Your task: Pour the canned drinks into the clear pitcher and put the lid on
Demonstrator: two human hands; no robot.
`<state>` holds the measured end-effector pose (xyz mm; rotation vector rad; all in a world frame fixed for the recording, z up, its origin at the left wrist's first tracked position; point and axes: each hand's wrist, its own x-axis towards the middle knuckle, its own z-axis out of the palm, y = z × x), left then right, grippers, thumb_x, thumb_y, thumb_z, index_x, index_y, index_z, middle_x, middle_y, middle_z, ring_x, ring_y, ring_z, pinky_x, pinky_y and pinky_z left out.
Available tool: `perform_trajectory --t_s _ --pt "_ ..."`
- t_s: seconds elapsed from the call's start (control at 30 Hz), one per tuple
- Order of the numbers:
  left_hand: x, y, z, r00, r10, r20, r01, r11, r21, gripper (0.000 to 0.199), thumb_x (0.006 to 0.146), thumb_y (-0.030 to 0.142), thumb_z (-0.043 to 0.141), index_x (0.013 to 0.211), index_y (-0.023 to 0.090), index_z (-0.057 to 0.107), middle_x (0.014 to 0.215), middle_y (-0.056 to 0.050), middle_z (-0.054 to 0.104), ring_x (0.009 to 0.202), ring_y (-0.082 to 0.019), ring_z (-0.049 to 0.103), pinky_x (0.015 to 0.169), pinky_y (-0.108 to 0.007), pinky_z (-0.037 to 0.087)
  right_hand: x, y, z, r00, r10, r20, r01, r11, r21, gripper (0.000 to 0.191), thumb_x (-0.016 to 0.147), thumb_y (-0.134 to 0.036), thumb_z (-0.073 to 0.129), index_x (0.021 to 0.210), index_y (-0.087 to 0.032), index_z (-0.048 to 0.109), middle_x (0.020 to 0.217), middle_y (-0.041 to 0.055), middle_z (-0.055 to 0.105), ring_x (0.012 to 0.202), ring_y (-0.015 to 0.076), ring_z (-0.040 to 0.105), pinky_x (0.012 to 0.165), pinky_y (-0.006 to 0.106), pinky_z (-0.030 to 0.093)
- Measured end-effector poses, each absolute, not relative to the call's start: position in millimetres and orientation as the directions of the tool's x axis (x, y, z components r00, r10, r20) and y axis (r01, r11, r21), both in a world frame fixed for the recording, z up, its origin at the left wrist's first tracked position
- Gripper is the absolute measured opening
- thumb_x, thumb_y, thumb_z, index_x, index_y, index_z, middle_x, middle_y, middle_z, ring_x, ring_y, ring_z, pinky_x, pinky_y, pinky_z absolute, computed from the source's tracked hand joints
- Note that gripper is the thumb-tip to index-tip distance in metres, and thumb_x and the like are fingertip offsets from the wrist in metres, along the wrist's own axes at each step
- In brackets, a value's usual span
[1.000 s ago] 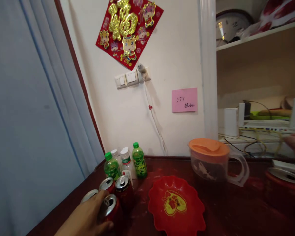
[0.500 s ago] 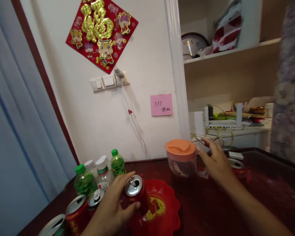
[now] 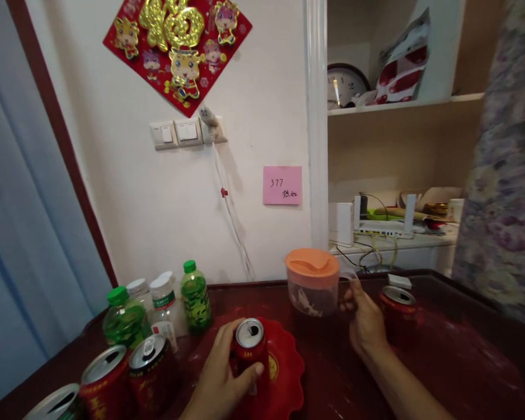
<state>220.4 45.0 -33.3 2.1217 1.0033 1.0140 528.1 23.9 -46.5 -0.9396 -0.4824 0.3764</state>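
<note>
My left hand [image 3: 225, 370] is wrapped round an opened red drink can [image 3: 250, 344], its thumb in front and its fingers behind. The can is upright over the red scalloped plate [image 3: 289, 361]; whether its base touches the plate is hidden. My right hand [image 3: 364, 319] has its fingers closed round the clear handle of a see-through plastic jug [image 3: 312, 294] with an orange lid [image 3: 312, 267]. Something pale lies inside the jug, which stands at the back of the dark red table. Another red can [image 3: 398, 315] stands just right of my right hand.
Left of my left hand stand several opened cans [image 3: 105, 379], green-capped bottles [image 3: 196, 297] and white-capped clear bottles [image 3: 165, 303]. A small white box [image 3: 399, 282] lies at the back right. Behind, a shelf holds a white router [image 3: 382, 227] with cables.
My right hand has lowered and closed from open fingers onto the jug's handle. My left hand still holds the can, which now looks more upright. The view has shifted slightly.
</note>
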Motion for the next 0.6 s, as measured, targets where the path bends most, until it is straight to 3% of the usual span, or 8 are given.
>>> perform_trajectory --t_s 0.23,0.43,0.6 --pt "222.2 47.9 -53.6 0.461 0.824 0.328 0.233 -0.469 0.852 0.082 0.072 0.042 0.077 0.142 0.018 0.041 0.149 -0.018 0.053 0.141 -0.037 0.047 0.121 -0.052 0.033 530.8 17.3 -34.2 0.834 0.531 0.149 -0.224 0.573 -0.788 0.071 0.061 -0.073 0.087 0.06 -0.019 0.042 0.057 -0.0079 0.034 0.048 0.0065 0.026 0.04 0.017 0.023" --pt "222.6 45.2 -58.2 0.455 0.838 0.3 0.275 -0.453 0.848 0.085 0.071 0.034 0.074 0.145 0.016 0.036 0.153 -0.021 0.048 0.145 -0.038 0.041 0.124 -0.054 0.025 541.1 5.7 -13.6 0.785 0.609 0.114 -0.271 0.503 -0.821 0.071 0.05 -0.068 0.094 0.06 -0.019 0.044 0.056 -0.0077 0.035 0.051 0.0081 0.033 0.043 0.016 0.036" --pt "225.3 32.5 -41.1 0.438 0.862 0.254 0.274 -0.397 0.876 0.085 0.068 0.028 0.074 0.145 0.015 0.04 0.155 -0.02 0.047 0.146 -0.036 0.04 0.125 -0.052 0.023 536.1 -5.5 11.3 0.748 0.66 0.066 -0.299 0.424 -0.855 0.071 0.037 -0.065 0.098 0.061 -0.018 0.05 0.057 -0.007 0.039 0.051 0.0083 0.036 0.041 0.015 0.04"
